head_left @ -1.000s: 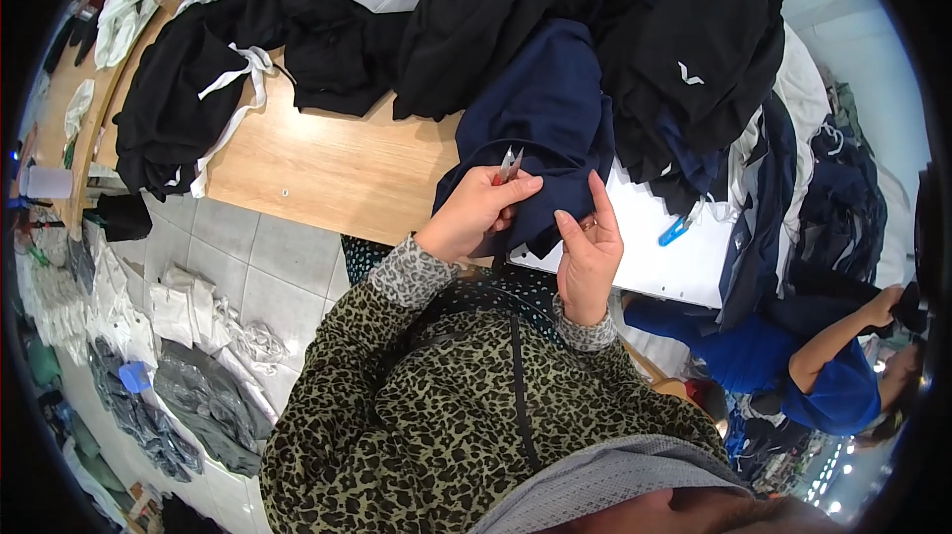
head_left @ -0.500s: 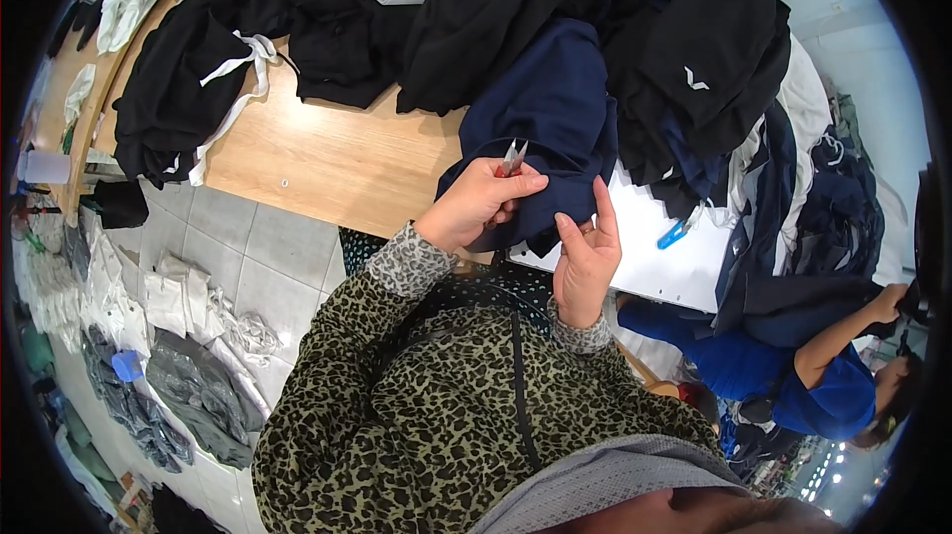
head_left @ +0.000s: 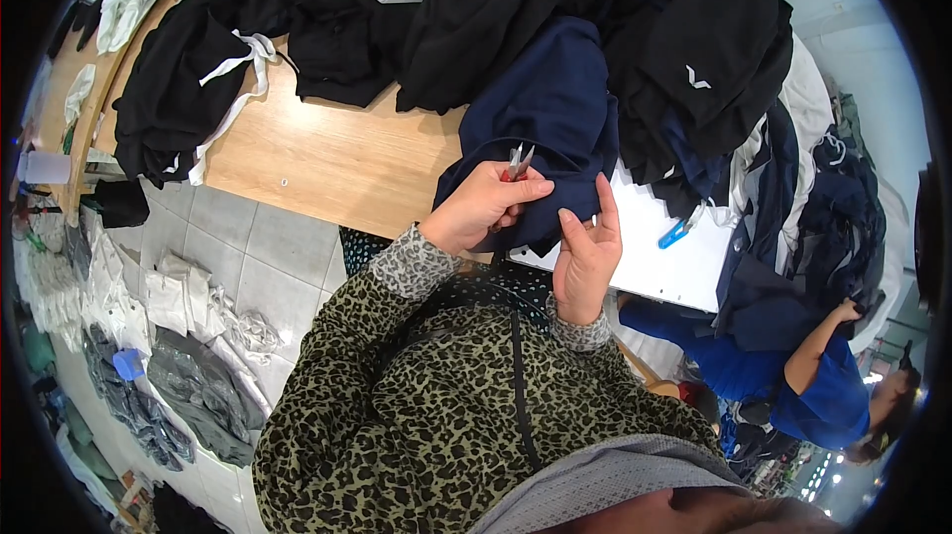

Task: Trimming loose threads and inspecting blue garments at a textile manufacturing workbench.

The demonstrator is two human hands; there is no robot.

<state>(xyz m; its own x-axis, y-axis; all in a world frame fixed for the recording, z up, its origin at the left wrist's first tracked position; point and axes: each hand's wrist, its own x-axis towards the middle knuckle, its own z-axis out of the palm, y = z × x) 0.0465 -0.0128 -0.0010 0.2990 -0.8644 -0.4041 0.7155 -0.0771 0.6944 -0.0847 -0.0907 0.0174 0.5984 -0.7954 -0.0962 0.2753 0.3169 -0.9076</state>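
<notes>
My left hand (head_left: 483, 205) is closed round small thread snips (head_left: 519, 163) with red grips, their metal blades pointing away from me and slightly apart. Its thumb and fingers also pinch a fold of the navy garment (head_left: 538, 103), which lies bunched across the table. At the garment's near right edge is my right hand (head_left: 585, 261), its thumb and lower fingers holding the cloth and its index finger stretched out. A ring shows on one finger. What lies between the two hands is too dark to make out fully.
Black garments (head_left: 486, 23) are heaped along the far side of the wooden table (head_left: 317, 157). A blue cutter (head_left: 674, 234) lies on the white surface (head_left: 684, 271) at right. Beyond it, a person in blue (head_left: 828, 390) handles dark cloth. Plastic-wrapped bundles (head_left: 198, 395) lie on the tiled floor at left.
My left hand and the snips have shifted slightly to the right, and the blades have turned a little. My right hand barely moves. The person in blue has moved an arm and the dark cloth.
</notes>
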